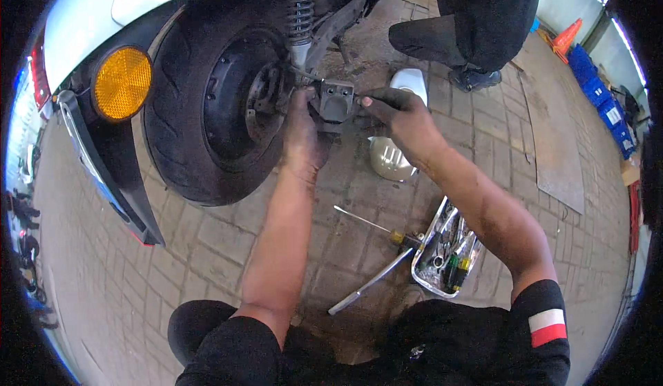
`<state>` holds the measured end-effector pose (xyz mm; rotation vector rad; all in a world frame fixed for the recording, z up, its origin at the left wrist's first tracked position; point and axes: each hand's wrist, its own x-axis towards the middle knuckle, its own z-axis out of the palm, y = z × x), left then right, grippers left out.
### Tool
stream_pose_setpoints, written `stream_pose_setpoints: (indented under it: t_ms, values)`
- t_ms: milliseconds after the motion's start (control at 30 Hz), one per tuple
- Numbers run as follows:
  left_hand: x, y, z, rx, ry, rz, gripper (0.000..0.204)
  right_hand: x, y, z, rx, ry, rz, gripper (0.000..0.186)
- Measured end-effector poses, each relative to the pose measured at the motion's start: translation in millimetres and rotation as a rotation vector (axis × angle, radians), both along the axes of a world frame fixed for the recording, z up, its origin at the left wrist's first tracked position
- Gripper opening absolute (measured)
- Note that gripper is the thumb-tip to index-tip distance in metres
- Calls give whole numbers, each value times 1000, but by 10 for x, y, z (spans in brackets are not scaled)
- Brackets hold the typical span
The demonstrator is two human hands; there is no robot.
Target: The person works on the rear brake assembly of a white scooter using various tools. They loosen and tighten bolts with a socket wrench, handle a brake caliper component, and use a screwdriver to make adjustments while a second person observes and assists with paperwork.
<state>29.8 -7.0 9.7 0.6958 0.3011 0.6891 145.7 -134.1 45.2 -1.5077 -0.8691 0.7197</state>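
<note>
A grey metal brake caliper (337, 104) is held up beside the wheel hub. My left hand (302, 129) grips its left side, the thumb on top near a thin hose. At the caliper's right side, my right hand (407, 120) has thumb and fingers pinched together; what lies between them is too small and dark to name. Left of my hands stands a black scooter wheel (207, 109) with a thick tyre. A coil-spring shock absorber (300, 13) comes down above the caliper.
On the brick paving lie a screwdriver (366, 219), a metal bar (369, 282) and a tray (416, 273) of tools. A rounded silvery cover (392, 158) lies below my right hand. Another person (476, 26) crouches at the upper right. An amber reflector (123, 83) juts out left of the wheel.
</note>
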Motion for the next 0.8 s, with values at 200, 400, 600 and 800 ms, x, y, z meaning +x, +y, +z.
stream_pose_setpoints:
  t_ms: [200, 400, 600, 800]
  values:
    - [54, -71, 2, -21, 121, 118, 46, -88, -30, 1, 68, 340, 29, 26]
    - [36, -194, 108, 79, 186, 262, 46, -109, -18, -5, 65, 247, 25, 26]
    - [46, -31, -117, -39, 141, 235, 46, -155, 4, -24, 102, 65, 37, 23]
    - [75, -31, -222, -87, -70, 105, 46, -185, -105, -34, 74, -137, 32, 28]
